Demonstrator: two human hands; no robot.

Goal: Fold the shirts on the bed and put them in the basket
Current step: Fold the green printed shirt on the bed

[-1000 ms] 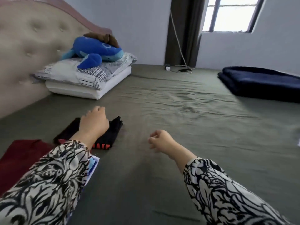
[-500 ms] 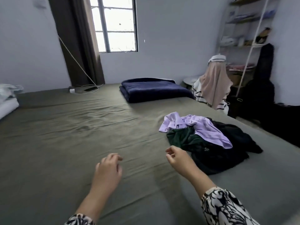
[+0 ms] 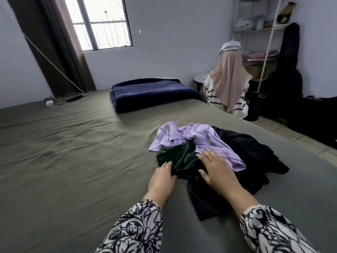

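Note:
A heap of crumpled shirts lies on the olive bed sheet (image 3: 73, 161) at the middle right: a lilac shirt (image 3: 206, 141) on top, a dark green shirt (image 3: 178, 157) under its near edge, and a black garment (image 3: 246, 157) beneath and to the right. My left hand (image 3: 162, 178) touches the near left edge of the green shirt, fingers fairly straight. With flat, spread fingers, my right hand (image 3: 217, 170) rests on the pile where the green and lilac shirts meet. No basket is in view.
A folded navy blanket (image 3: 151, 94) lies at the far side of the bed. A charger and cable (image 3: 60, 99) sit at the far left edge. Beyond the right edge stand a chair draped with clothes (image 3: 229, 83), a white shelf rack (image 3: 262, 33) and black bags (image 3: 288, 73).
My view swung right from the folded dark clothes near the pillows to the shirt heap. Both hands moved forward from the bare sheet onto the pile.

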